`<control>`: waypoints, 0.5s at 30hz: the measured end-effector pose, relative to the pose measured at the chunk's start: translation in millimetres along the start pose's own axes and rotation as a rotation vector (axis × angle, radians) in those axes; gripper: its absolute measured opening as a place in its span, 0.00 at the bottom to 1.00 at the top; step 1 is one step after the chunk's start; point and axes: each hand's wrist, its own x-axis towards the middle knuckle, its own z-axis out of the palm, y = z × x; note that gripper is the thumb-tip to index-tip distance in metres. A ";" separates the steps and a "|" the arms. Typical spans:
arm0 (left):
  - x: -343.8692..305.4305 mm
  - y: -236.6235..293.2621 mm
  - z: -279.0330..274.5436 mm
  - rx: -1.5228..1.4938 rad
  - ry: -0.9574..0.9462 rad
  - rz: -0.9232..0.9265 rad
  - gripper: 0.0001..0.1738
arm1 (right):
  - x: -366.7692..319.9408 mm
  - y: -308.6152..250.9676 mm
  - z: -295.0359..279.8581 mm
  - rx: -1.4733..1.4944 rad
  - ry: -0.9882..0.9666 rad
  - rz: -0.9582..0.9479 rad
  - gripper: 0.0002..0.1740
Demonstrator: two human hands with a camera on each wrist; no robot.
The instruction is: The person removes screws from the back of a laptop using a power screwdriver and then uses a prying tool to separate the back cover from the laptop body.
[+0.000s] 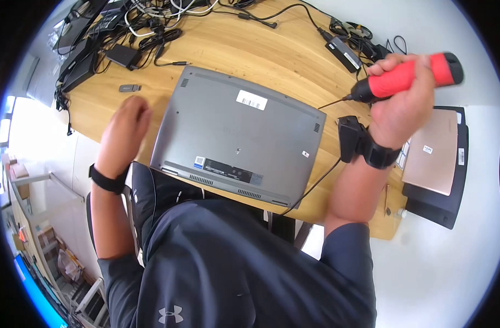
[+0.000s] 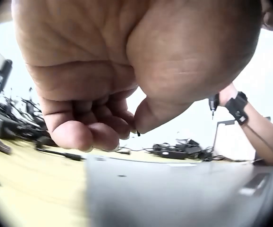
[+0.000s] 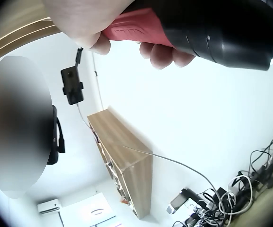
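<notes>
While gripping screwdriver (image 1: 391, 84) in right hand (image 1: 405, 109) and pinching a probable screw (image 2: 138, 134) in left hand (image 1: 123, 132) (apparently fastening or unfastening laptop (image 1: 217, 120)), next, place screw precisely.

The left forearm (image 1: 113, 218) reaches forward, and the left grip (image 1: 125, 128) bends inward at its end, fingers (image 2: 75, 136) curled, the thumb (image 2: 157, 116) brought against a fingertip in a fine pinch. The right forearm (image 1: 354, 191) angles forward and outward; the right grip (image 1: 405, 106) is raised, its fingers wrapped round in a full hold.
</notes>
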 end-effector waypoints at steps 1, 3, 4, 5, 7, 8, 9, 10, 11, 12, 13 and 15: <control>-2.7 -13.9 -3.3 0.003 0.010 -0.025 0.07 | 3.5 4.6 -2.0 -0.010 -0.001 0.020 0.18; -9.4 -41.7 -3.8 0.000 0.024 -0.090 0.08 | 7.8 10.1 -4.0 -0.020 -0.001 0.045 0.18; -13.0 -52.0 -2.7 0.000 0.020 -0.090 0.08 | 9.2 11.7 -4.9 -0.051 0.016 0.059 0.18; -16.2 -56.6 -2.3 -0.010 0.026 -0.141 0.08 | 10.6 13.2 -6.0 -0.083 0.032 0.072 0.18; -20.9 -66.4 1.5 -0.015 0.044 -0.202 0.08 | 13.9 16.5 -10.0 -0.082 0.032 0.075 0.18; -21.8 -69.3 3.4 -0.019 0.041 -0.201 0.08 | 15.1 17.4 -11.6 -0.076 0.032 0.074 0.19; -22.3 -71.3 5.0 -0.020 0.047 -0.209 0.08 | 15.9 18.0 -12.1 -0.080 0.034 0.074 0.19; -21.8 -71.9 6.5 -0.019 0.054 -0.215 0.08 | 16.2 18.6 -12.5 -0.074 0.030 0.082 0.18; -20.6 -70.3 7.4 -0.022 0.050 -0.213 0.08 | 15.9 19.1 -13.2 -0.067 0.027 0.091 0.18; -19.6 -67.5 7.2 -0.014 0.047 -0.217 0.09 | 15.1 18.9 -13.8 -0.072 0.031 0.094 0.18; -18.8 -65.7 7.3 -0.004 0.044 -0.221 0.09 | 14.4 18.2 -13.5 -0.087 0.006 0.116 0.18; -18.7 -69.6 9.5 -0.005 0.053 -0.203 0.09 | 13.1 18.5 -11.6 -0.102 -0.015 0.139 0.17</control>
